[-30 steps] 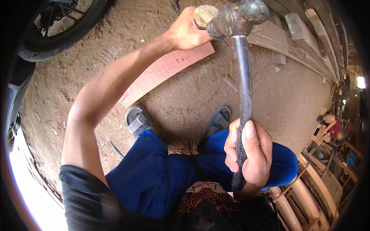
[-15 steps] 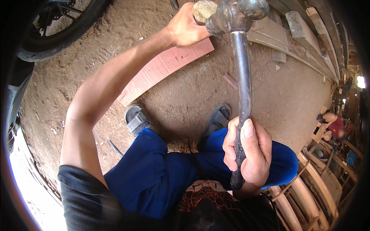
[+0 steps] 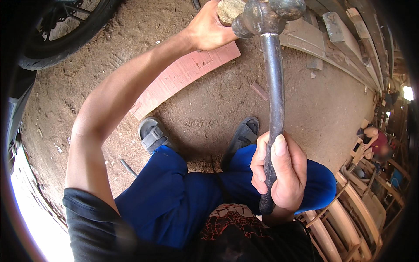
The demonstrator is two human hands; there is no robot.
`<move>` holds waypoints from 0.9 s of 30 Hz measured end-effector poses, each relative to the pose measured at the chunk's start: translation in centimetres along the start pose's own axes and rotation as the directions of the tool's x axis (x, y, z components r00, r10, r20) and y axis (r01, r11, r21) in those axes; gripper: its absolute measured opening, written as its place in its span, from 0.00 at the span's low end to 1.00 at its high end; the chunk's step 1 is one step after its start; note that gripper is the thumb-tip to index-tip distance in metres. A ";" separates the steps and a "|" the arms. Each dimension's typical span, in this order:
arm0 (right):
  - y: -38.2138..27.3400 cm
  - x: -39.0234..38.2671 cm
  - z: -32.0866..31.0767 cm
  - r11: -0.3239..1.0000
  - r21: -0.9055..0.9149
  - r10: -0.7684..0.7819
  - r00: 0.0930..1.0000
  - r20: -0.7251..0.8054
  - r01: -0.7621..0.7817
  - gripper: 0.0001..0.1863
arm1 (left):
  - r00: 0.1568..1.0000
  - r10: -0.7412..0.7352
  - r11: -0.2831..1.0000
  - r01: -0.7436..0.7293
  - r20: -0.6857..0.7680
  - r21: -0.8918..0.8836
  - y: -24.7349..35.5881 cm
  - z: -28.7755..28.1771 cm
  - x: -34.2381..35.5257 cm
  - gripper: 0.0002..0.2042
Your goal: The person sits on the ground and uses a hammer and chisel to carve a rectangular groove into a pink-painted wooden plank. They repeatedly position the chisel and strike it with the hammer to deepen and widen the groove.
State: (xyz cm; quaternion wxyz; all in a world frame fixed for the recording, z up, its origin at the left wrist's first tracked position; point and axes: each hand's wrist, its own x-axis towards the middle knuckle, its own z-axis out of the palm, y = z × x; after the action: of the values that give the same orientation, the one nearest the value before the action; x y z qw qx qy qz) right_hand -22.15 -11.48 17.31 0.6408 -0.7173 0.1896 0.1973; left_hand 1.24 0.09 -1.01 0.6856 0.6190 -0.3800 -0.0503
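My right hand [image 3: 281, 172] is closed around the dark lower grip of a metal hammer [image 3: 274, 87], thumb along the handle. The hammer stands head-up in the picture, its worn steel head [image 3: 262, 17] at the top edge. Stretched far forward, my left hand [image 3: 210, 28] is closed around a round piece of pale wood [image 3: 231, 12], seen end-on. The rest of that piece is hidden by the hand. One face of the hammer head overlaps the wood's edge in view; whether they touch I cannot tell. Below my left hand a reddish board [image 3: 174, 83] lies on the dirt floor.
A black wheel [image 3: 83, 35] stands at the upper left. Thick beams [image 3: 342, 35] lie at the upper right, and a small wood scrap [image 3: 260, 90] is on the floor. At the right, another person [image 3: 375, 142] sits near stacked curved wooden parts [image 3: 360, 209].
The view has shifted very slightly. Both hands keep their grips, and the hammer stays beside the round wood. At the far right, the other person's arm has moved a little.
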 end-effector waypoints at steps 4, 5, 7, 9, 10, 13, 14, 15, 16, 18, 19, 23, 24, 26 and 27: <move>0.0 0.0 0.0 1.000 -0.002 -0.002 1.000 -0.007 0.002 0.22 | 0.999 0.018 0.999 -0.017 0.035 -0.028 0.1 -0.1 0.1 0.11; 0.0 0.0 0.0 1.000 -0.005 -0.002 1.000 -0.006 0.002 0.22 | 0.999 0.026 0.999 -0.025 0.039 -0.023 0.1 -0.1 0.2 0.11; 0.0 0.0 0.0 1.000 -0.005 -0.001 1.000 -0.003 0.001 0.22 | 0.998 0.060 0.998 -0.060 0.036 -0.017 -0.4 -0.2 0.3 0.11; 0.1 0.0 0.0 1.000 0.000 0.000 1.000 -0.008 0.000 0.22 | 0.996 0.074 0.997 -0.074 0.043 -0.004 -0.6 -0.2 0.3 0.10; -0.1 0.0 0.1 0.999 0.028 0.031 0.999 -0.028 -0.030 0.21 | 0.996 0.071 0.997 -0.071 0.052 0.006 -0.5 -0.3 0.3 0.10; -0.6 -0.1 0.2 0.992 0.086 0.093 0.993 -0.068 -0.087 0.19 | 0.997 0.064 0.998 -0.063 0.046 -0.011 0.3 -0.1 0.4 0.10; -0.6 -0.1 0.2 0.992 0.087 0.093 0.993 -0.070 -0.087 0.19 | 0.997 0.062 0.998 -0.061 0.039 -0.026 0.5 0.0 0.4 0.10; -0.6 -0.1 0.2 0.992 0.087 0.092 0.993 -0.067 -0.086 0.19 | 0.996 0.071 0.997 -0.069 0.045 -0.033 0.2 0.0 0.4 0.10; -0.5 -0.1 0.2 0.997 0.059 0.059 0.997 -0.053 -0.055 0.20 | 0.995 0.080 0.996 -0.078 0.052 -0.042 -0.2 -0.1 0.4 0.10; -0.1 0.1 0.1 1.000 0.004 -0.006 1.000 -0.026 0.006 0.22 | 0.995 0.090 0.995 -0.087 0.054 -0.044 -0.6 0.0 0.4 0.09; 0.0 0.1 0.0 1.000 0.005 -0.005 1.000 -0.030 0.005 0.22 | 0.995 0.090 0.995 -0.089 0.049 -0.038 -0.7 0.1 0.5 0.09; -0.4 0.0 -0.1 0.998 0.040 0.057 0.997 -0.057 -0.055 0.19 | 0.996 0.063 0.996 -0.059 0.060 -0.065 -0.6 0.1 0.7 0.10; -0.6 0.0 0.0 0.995 0.059 0.086 0.995 -0.055 -0.082 0.18 | 0.988 0.155 0.986 -0.154 0.011 -0.066 -0.6 0.1 0.8 0.07; -0.2 0.1 0.3 0.993 0.097 0.079 0.995 -0.059 -0.073 0.18 | 0.938 0.335 0.939 -0.340 -0.089 -0.049 -0.8 0.1 0.8 0.04; -0.3 0.1 0.3 0.992 0.105 0.074 0.995 -0.068 -0.066 0.18 | 0.979 0.187 0.982 -0.188 -0.078 -0.004 -0.6 0.1 0.4 0.07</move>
State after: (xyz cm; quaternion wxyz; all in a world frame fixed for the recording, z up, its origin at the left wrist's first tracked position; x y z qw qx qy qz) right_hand -21.94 -11.11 17.52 0.6622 -0.6830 0.2476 0.1837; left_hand 1.71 -0.38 -1.33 0.7049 0.5781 -0.4093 0.0364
